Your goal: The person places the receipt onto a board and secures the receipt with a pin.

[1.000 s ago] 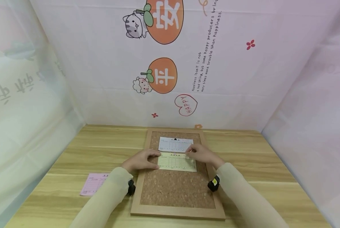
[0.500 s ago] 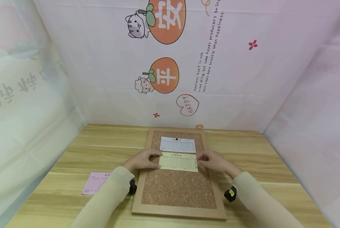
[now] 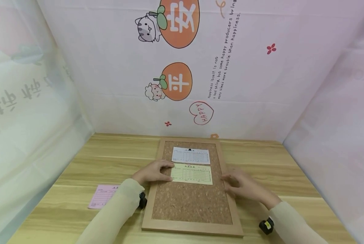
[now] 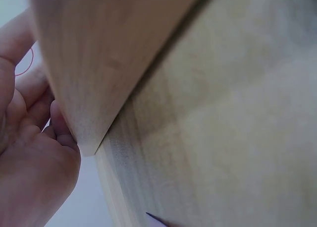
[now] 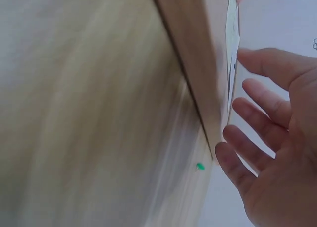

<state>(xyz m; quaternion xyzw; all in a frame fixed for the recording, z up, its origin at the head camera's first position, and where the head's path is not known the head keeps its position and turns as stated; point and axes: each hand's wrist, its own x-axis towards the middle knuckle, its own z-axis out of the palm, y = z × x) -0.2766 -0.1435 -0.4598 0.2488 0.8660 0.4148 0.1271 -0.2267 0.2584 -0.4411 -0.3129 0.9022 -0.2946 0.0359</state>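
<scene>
A framed corkboard (image 3: 191, 205) lies on the wooden table. Near its far end a white form slip (image 3: 197, 156) has a black pushpin (image 3: 190, 149) at its top edge. A yellow form slip (image 3: 191, 175) lies just below, with a faint pinkish spot at its top middle. My left hand (image 3: 152, 171) rests over the board's left frame, thumb and forefinger spread and touching the yellow slip's left side. My right hand (image 3: 247, 187) is at the board's right frame, apart from the slips. In the right wrist view its fingers (image 5: 262, 118) are spread and hold nothing.
A pink form slip (image 3: 101, 196) lies on the table left of the board, partly hidden by the left sleeve. A green pushpin (image 5: 200, 166) lies on the table beyond the board's right side. White printed cloth (image 3: 246, 112) hangs behind and at both sides.
My right hand has drawn away from the yellow slip's right side, moving right and toward me to the board's frame. The left hand stays at the slip's left side.
</scene>
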